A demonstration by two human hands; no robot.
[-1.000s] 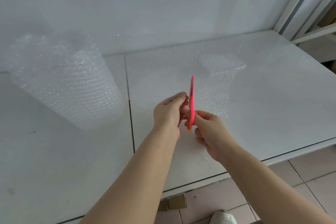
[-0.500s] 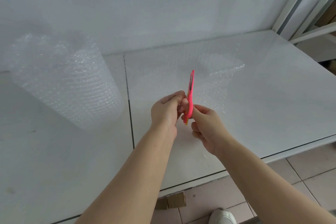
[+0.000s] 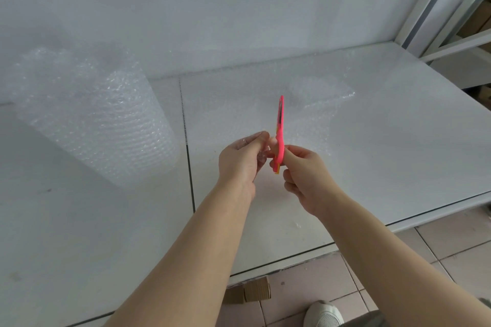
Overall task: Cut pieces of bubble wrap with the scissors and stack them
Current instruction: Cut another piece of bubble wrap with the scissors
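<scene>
My right hand (image 3: pixel 308 178) grips the pink scissors (image 3: pixel 280 130), which point up and away from me, edge-on to the camera. My left hand (image 3: pixel 241 159) pinches the near edge of a clear bubble wrap sheet (image 3: pixel 239 111) just left of the scissors. That sheet spreads flat over the white table (image 3: pixel 398 141) toward the wall. A small stack of cut bubble wrap pieces (image 3: pixel 318 90) lies on the sheet's far right part. A large roll of bubble wrap (image 3: pixel 93 114) lies on the table at the left.
A seam (image 3: pixel 187 146) runs between two table tops, just left of my hands. The table's front edge (image 3: pixel 425 218) drops to a tiled floor with small cardboard boxes (image 3: pixel 249 293) and my shoe (image 3: pixel 322 314). A metal shelf frame (image 3: pixel 438 13) stands at the right.
Both hands and the scissors have shifted slightly up and away from me. The grip on the scissors and on the sheet is the same.
</scene>
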